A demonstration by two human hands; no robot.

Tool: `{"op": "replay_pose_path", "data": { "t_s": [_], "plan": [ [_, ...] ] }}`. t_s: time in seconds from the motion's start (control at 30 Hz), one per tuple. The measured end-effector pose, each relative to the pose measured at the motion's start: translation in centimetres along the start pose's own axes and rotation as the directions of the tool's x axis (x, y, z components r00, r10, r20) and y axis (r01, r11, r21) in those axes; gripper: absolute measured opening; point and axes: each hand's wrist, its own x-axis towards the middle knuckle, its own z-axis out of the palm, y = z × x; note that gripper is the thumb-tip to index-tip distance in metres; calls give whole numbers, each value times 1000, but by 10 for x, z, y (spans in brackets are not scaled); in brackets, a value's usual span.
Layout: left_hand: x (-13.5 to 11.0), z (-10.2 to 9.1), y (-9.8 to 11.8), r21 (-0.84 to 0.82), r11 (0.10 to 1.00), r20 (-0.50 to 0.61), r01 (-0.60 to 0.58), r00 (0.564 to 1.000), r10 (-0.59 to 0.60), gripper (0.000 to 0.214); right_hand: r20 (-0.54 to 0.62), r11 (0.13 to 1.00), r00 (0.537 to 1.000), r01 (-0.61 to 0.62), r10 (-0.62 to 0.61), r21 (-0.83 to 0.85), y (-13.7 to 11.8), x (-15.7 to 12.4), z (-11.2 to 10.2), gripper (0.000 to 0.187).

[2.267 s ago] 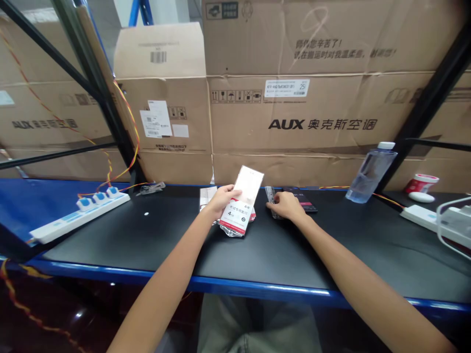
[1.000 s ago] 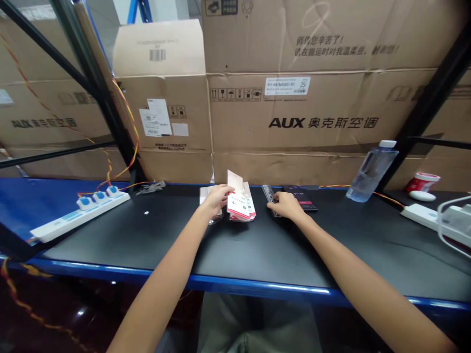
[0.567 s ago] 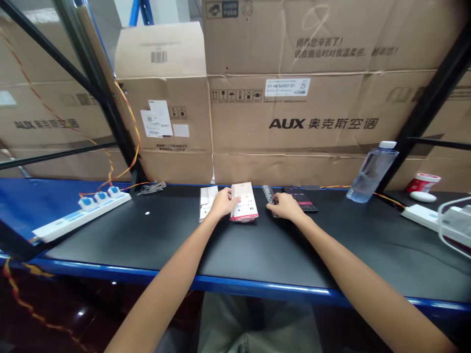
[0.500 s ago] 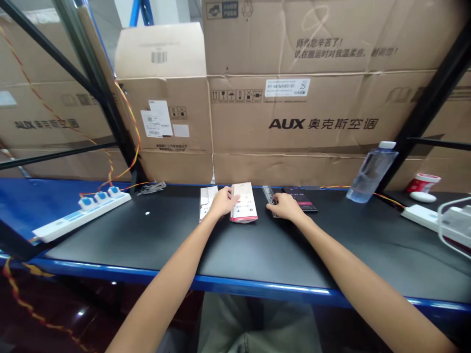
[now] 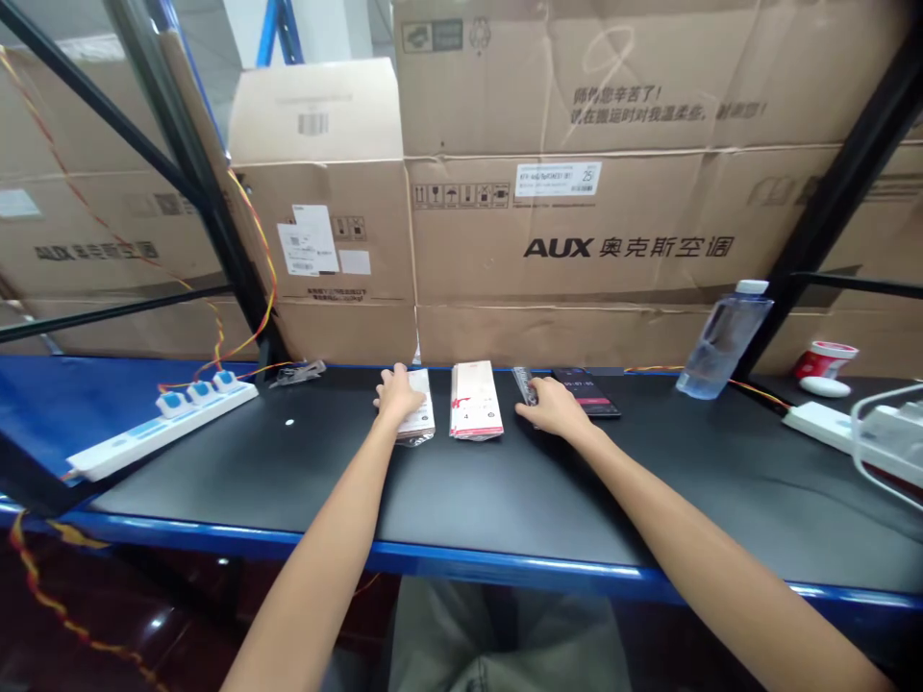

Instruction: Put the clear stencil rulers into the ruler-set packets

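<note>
My left hand (image 5: 399,395) is closed around the left side of a stack of white printed packets (image 5: 423,408). Its thumb lies over their top face, and clear wrap shows at the near end. Just to the right is a second stack, of pink-and-white packets (image 5: 476,404) with a red print, with no hand on it. My right hand (image 5: 557,407) pinches the right side of a narrow dark strip with pale markings (image 5: 523,383); part of it is hidden under the fingers. Behind that hand, a black phone (image 5: 592,392) lies with its screen lit.
A clear bottle (image 5: 725,341) leans at the right, near a red-and-white tub (image 5: 827,359) and a white oval object (image 5: 825,386). White power strips (image 5: 165,432) lie at both sides. Large cartons (image 5: 620,327) stand along the back of the black tabletop (image 5: 505,509).
My left hand has moved left, off the pink-and-white stack and onto the white packets, which shifted slightly nearer. My right hand stays at the dark strip. The view has tilted slightly.
</note>
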Motion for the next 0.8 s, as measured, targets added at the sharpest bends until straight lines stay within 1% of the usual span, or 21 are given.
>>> {"op": "replay_pose_path", "data": {
  "t_s": [0.07,0.13,0.27,0.43,0.6,0.73,0.8],
  "plan": [
    [2,-3,-1,-23,999,-13,26,1000,-27,76,-10,1000,1000,17,-17,23,-3,-1,0,43],
    [5,-6,-3,-36,998,-16,56,998,-56,78,-24,998,999,40,-39,48,-5,-2,0,45],
    [5,-8,-4,-8,996,16,91,996,-91,68,-48,991,996,83,-78,101,-9,-3,1,44],
    [1,-5,1,38,998,46,54,997,-55,68,-43,983,994,104,-98,153,-9,-2,4,41],
    [2,-9,0,45,996,36,72,997,-74,50,-29,979,995,102,-99,178,-8,-2,6,40],
    [1,-13,-3,65,995,19,70,997,-71,46,-19,978,995,98,-96,185,-8,-2,6,41],
    [-2,-13,-3,76,996,6,54,999,-54,50,-14,978,996,92,-91,187,-8,-2,6,41]
  ]
}}
